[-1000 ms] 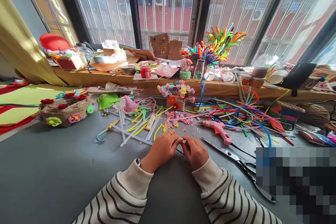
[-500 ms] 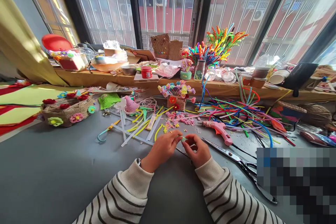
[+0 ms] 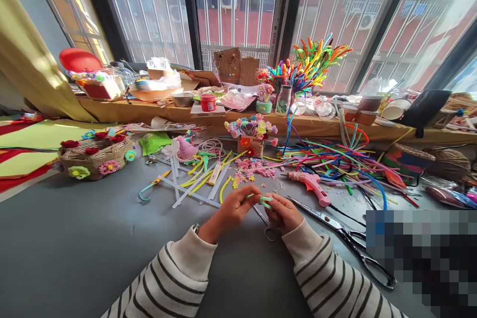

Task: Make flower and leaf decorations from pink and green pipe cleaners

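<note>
1. The green strip is held in the air between both hands, above the grey table and nearer than the pink scraps.
2. By the left hand, one part of the strip is pinched narrowly between thumb and fingers; how firmly cannot be judged.
3. By the right hand, the part that seems looped is pinched at the fingertips; what the curled lower fingers cover is hidden.
4. The bend is probably best shaped in small turns, one side being anchored while the other is worked, so that the strip is not flattened.
5. Any stiff end is best pointed away from the skin.
6. The small scissors, partly hidden, lie just below the hands, so dropped wrists are best avoided.
7. The large scissors and glue gun lie beyond the right hand; sideways sweeps are best limited.
</note>
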`<state>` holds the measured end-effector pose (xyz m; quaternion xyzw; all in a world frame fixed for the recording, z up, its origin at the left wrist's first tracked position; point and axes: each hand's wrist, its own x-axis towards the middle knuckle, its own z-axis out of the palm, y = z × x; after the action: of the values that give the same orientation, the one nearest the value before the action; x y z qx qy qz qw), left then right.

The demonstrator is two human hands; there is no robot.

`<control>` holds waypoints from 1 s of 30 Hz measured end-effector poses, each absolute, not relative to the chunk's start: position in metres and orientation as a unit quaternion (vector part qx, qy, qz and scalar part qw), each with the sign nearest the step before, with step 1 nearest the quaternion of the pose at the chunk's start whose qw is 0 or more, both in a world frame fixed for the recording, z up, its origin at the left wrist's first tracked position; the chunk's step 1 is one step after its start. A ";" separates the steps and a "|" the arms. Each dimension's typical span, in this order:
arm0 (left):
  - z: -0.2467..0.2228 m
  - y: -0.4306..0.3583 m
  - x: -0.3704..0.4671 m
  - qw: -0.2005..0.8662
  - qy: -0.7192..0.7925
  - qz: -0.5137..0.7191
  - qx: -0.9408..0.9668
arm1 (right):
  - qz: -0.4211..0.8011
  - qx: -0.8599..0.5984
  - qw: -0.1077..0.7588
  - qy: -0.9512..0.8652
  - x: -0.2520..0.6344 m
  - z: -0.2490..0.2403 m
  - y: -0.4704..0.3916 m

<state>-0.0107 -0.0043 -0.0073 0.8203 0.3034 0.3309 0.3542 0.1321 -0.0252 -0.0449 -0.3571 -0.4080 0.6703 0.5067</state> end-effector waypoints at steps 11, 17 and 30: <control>-0.002 -0.007 -0.011 0.348 0.304 0.280 0.841 | 0.613 -0.419 0.488 -0.459 0.136 -0.048 -0.020; -0.008 -0.005 -0.012 0.285 0.323 0.275 0.859 | 0.587 -0.444 0.472 -0.486 0.141 -0.047 -0.019; -0.018 0.003 -0.016 0.164 0.322 0.207 0.909 | 0.565 -0.458 0.455 -0.513 0.142 -0.045 -0.023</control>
<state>-0.0159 0.0033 -0.0176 0.9090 0.3222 0.2073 0.1640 0.1424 -0.0227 -0.0452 -0.4585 -0.5132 0.5648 0.4555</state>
